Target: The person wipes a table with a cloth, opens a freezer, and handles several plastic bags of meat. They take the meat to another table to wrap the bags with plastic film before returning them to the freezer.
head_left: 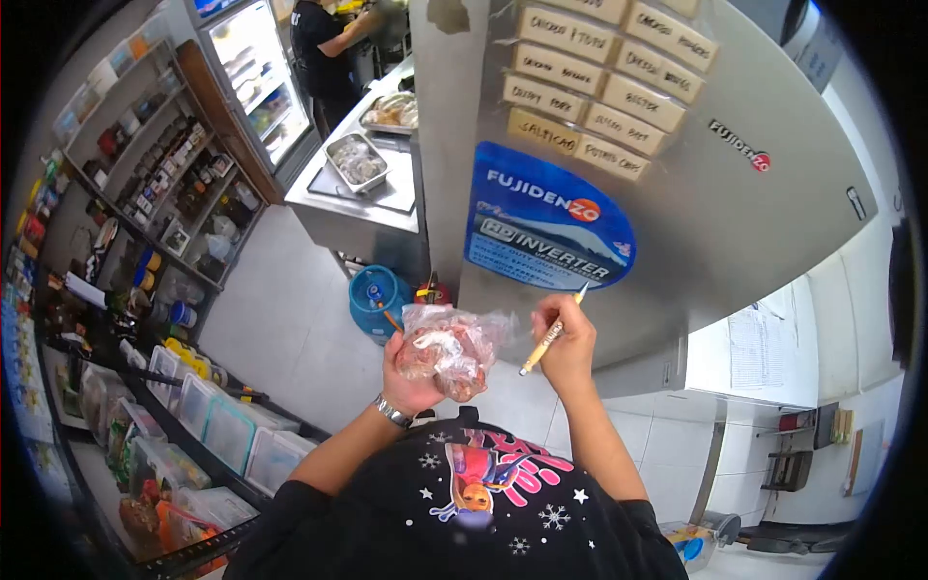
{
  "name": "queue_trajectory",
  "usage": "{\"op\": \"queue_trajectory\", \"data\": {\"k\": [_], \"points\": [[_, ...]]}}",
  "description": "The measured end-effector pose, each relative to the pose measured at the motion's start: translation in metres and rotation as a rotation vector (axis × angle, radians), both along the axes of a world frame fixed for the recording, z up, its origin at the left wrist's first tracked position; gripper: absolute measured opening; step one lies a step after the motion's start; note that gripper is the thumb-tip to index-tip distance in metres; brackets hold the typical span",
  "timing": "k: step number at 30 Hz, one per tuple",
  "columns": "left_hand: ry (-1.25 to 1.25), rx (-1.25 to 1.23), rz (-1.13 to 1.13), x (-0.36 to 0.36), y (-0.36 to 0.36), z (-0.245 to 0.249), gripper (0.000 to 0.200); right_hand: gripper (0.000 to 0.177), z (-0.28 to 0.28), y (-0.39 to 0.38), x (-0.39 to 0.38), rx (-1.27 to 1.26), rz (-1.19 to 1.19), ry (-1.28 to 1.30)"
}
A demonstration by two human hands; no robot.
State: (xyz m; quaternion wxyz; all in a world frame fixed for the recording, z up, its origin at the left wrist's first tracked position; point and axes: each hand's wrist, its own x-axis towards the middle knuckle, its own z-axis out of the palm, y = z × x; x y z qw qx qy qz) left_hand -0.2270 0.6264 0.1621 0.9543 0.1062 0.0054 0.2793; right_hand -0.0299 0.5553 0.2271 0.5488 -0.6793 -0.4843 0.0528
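Observation:
My left hand [412, 379], with a metal watch on the wrist, cups a clear plastic bag of raw meat [454, 350] from below and from its left side. The bag is crumpled, with pinkish-red pieces showing through. My right hand [567, 346] is closed around a yellow marker pen [543, 350], held slantwise beside the bag but apart from it. Its pale pointed end sticks up past my fingers and its dark end points down to the left. In front of both hands stands a steel refrigerator [657, 227] with handwritten labels [594, 82] on its door.
A blue gas cylinder [379, 307] stands on the floor beyond the bag. Behind it, a steel counter [387, 215] bears a metal pan of food [358, 161]. Stocked shelves [159, 179] line the left side, with plastic bins [217, 416] nearer me. Another person [314, 43] stands at the back.

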Motion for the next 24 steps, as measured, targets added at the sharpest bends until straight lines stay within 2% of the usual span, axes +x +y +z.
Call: {"op": "queue_trajectory", "data": {"k": [1, 4, 6, 9, 10, 12, 14, 16, 17, 20, 21, 24], "points": [[0.023, -0.002, 0.008, -0.002, -0.003, -0.006, 0.078, 0.02, 0.008, -0.006, 0.005, -0.078, -0.001, 0.016], [0.08, -0.012, 0.03, -0.001, -0.007, -0.009, 0.078, 0.026, 0.041, -0.006, 0.016, 0.088, 0.093, -0.223], [0.025, 0.038, 0.012, -0.001, -0.01, -0.003, 0.079, 0.034, 0.068, 0.0, 0.022, 0.154, 0.149, -0.452], [0.098, 0.042, 0.084, -0.002, -0.014, -0.001, 0.081, 0.038, 0.111, 0.018, 0.018, 0.23, 0.154, -0.76], [0.118, 0.046, 0.108, -0.003, -0.014, -0.001, 0.081, 0.038, 0.115, 0.022, 0.014, 0.219, 0.199, -0.727], [-0.01, 0.05, 0.063, -0.007, -0.009, 0.0, 0.081, 0.037, 0.119, 0.032, 0.002, 0.192, 0.295, -0.661], [-0.101, 0.052, 0.062, -0.012, -0.002, -0.003, 0.081, 0.043, 0.109, 0.027, -0.015, -0.057, 0.339, -0.513], [-0.062, 0.05, 0.18, -0.015, 0.006, 0.006, 0.082, 0.048, 0.085, 0.027, -0.027, -0.275, 0.385, -0.308], [-0.054, 0.076, 0.217, -0.016, 0.013, 0.012, 0.082, 0.055, 0.065, 0.031, -0.031, -0.262, 0.406, -0.267], [-0.053, 0.142, 0.231, -0.024, 0.033, 0.02, 0.079, 0.045, 0.029, 0.038, -0.055, -0.245, 0.387, -0.019], [-0.047, 0.156, 0.226, -0.027, 0.038, 0.018, 0.079, 0.034, 0.033, 0.04, -0.061, -0.335, 0.357, -0.072], [-0.014, 0.164, 0.206, -0.039, 0.053, 0.016, 0.078, 0.027, 0.011, 0.055, -0.079, -0.175, 0.333, -0.129]]}}
